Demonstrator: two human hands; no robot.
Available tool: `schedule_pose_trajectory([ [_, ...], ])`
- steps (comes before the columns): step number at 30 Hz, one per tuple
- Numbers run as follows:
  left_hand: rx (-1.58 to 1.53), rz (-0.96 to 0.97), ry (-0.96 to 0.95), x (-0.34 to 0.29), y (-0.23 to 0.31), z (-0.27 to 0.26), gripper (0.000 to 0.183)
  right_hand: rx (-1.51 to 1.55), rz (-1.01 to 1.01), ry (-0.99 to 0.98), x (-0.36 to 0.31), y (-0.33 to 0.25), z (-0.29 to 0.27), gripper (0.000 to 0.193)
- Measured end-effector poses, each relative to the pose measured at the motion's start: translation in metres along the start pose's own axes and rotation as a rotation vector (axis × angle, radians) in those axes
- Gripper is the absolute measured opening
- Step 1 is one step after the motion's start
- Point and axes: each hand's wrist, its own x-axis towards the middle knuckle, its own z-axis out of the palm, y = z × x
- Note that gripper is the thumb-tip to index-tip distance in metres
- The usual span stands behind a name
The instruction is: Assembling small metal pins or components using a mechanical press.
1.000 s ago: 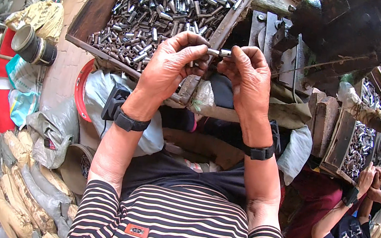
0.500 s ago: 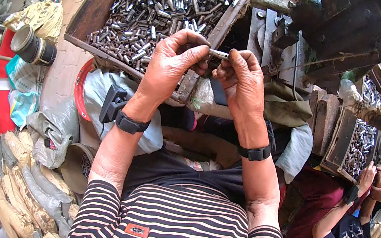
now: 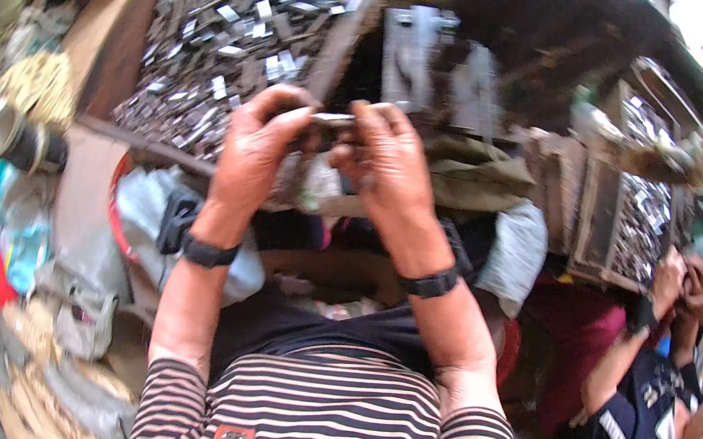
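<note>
A short metal tube [image 3: 333,118] spans the gap between my two hands, its ends pinched in the fingertips. My left hand [image 3: 255,138] is closed on the left end with thumb and fingers. On the right end, the thumb and fingers of my right hand [image 3: 393,166] are closed too. Both hands are above the near edge of a wooden tray [image 3: 106,72], which is heaped with small metal tubes [image 3: 235,28]. Motion blur smears the tube's details and the heap.
To the right of the tray stands dark machinery [image 3: 529,45]. A co-worker's hands [image 3: 685,285] are beside a smaller box [image 3: 599,214] of metal pieces at the far right. A metal can [image 3: 25,142] and bags [image 3: 84,286] lie to the left.
The whole view has shifted, so the tray and machinery appear further left, and blur has increased. My hands appear lower and further left, with the tube still between them.
</note>
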Motion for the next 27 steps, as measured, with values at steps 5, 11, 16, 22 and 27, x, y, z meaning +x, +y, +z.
schedule_pose_trajectory([
  [5, 0.304, 0.123, 0.072, -0.007, -0.001, 0.010, 0.009, -0.073, -0.112, 0.096, -0.007, 0.007, 0.001, 0.020],
  [11, 0.281, 0.117, 0.043, -0.009, -0.003, 0.054, 0.007, 0.100, -0.139, 0.092, -0.026, -0.016, -0.024, 0.019],
  [16, 0.265, 0.109, -0.034, -0.018, -0.003, 0.076, 0.006, 0.147, -0.181, 0.166, -0.046, -0.028, -0.032, 0.019],
  [22, 0.445, 0.226, -0.065, -0.032, 0.005, 0.094, 0.006, 0.227, -0.236, 0.128, -0.067, -0.034, -0.037, 0.019],
  [27, 0.442, 0.177, -0.092, -0.040, 0.010, 0.104, 0.006, 0.091, -0.380, 0.152, -0.085, -0.040, -0.035, 0.021],
])
